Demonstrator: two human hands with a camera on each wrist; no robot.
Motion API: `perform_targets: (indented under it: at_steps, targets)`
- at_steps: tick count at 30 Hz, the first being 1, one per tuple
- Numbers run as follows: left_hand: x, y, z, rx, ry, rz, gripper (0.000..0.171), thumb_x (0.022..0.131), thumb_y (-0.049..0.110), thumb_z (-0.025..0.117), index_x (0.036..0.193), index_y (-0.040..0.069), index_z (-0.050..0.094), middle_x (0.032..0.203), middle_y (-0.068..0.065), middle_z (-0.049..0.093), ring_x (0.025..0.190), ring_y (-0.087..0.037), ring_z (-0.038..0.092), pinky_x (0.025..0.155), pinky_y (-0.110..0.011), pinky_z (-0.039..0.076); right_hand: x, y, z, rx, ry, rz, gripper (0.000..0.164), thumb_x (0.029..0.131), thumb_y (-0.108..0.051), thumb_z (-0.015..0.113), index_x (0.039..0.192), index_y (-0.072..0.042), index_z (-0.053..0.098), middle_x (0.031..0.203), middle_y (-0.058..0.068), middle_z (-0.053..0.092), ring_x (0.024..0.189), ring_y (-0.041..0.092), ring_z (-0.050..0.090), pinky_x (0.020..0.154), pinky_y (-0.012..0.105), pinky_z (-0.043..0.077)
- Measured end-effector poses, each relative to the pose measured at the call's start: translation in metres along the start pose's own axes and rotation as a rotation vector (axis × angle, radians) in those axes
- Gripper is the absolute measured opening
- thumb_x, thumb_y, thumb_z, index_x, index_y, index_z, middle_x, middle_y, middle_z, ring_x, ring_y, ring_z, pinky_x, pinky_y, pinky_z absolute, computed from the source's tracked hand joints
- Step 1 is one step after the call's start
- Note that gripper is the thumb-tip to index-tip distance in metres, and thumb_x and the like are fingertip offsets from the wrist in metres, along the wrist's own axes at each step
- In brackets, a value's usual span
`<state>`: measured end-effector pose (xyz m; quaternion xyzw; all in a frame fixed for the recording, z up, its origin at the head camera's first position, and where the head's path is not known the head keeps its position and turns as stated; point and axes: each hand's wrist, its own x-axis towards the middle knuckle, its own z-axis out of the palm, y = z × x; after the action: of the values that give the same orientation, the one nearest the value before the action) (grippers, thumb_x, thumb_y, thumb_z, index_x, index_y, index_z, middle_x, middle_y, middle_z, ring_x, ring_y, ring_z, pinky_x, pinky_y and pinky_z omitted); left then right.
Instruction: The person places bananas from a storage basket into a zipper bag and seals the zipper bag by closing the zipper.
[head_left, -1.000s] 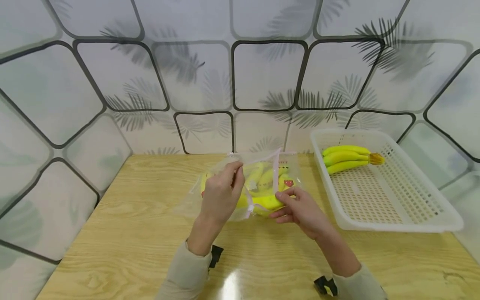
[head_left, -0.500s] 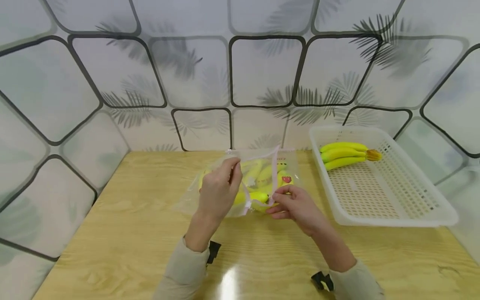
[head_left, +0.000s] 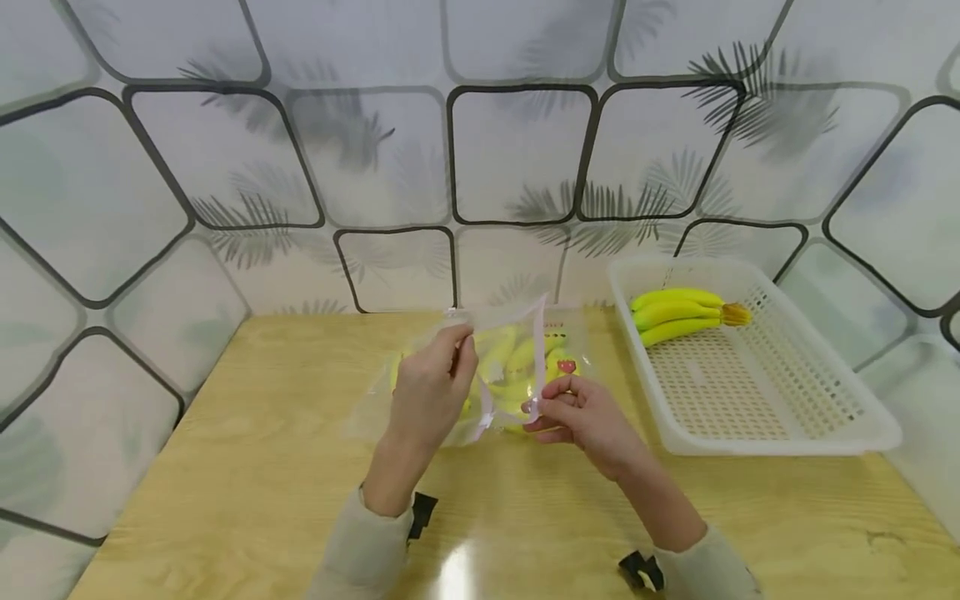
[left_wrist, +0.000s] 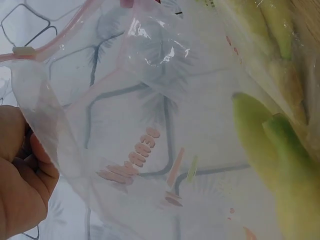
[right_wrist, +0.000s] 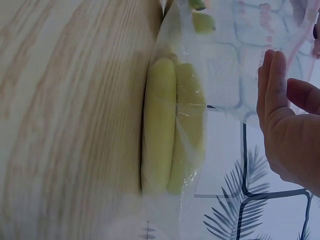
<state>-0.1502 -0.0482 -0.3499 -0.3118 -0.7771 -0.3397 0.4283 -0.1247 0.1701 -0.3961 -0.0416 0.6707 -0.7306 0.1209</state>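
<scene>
A clear zip bag (head_left: 576, 333) with a pink strip along its mouth and red print lies on the wooden table, several yellow bananas (head_left: 498, 354) inside it. My left hand (head_left: 429, 379) pinches the bag's edge at the left of the mouth and holds it up. At the lower right of the mouth, my right hand (head_left: 588, 417) holds the pink strip between thumb and fingers. In the left wrist view, a small zip slider (left_wrist: 23, 50) sits on the strip above the left hand. The right wrist view has two bananas (right_wrist: 160, 125) side by side under the film.
To the right stands a white perforated plastic basket (head_left: 825, 450), holding a bunch of bananas (head_left: 678, 315) near its back left. Behind the table (head_left: 247, 467) rises a patterned backdrop (head_left: 517, 158). Black wrist straps (head_left: 641, 571) hang beneath the sleeves.
The banana at the bag's mouth has slid left, deeper into the bag, out of the right hand. That hand has moved slightly left and holds the pink strip. The left hand keeps its grip.
</scene>
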Motion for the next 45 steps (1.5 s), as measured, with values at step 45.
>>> perform_targets:
  at_steps: [45]
  targets:
    - [0.004,-0.001,-0.004,-0.030,-0.082,-0.012,0.011,0.089,-0.008,0.062,0.099,-0.008,0.067,0.060,-0.005,0.059,0.044,-0.004,0.038,0.040,-0.014,0.031,0.004,-0.140,-0.126,-1.278,0.138,-0.036,0.040,0.102,-0.025,0.050,0.125,0.007,0.052,0.123,0.030,0.058,0.105,0.041,0.059,0.084,0.053,0.051]
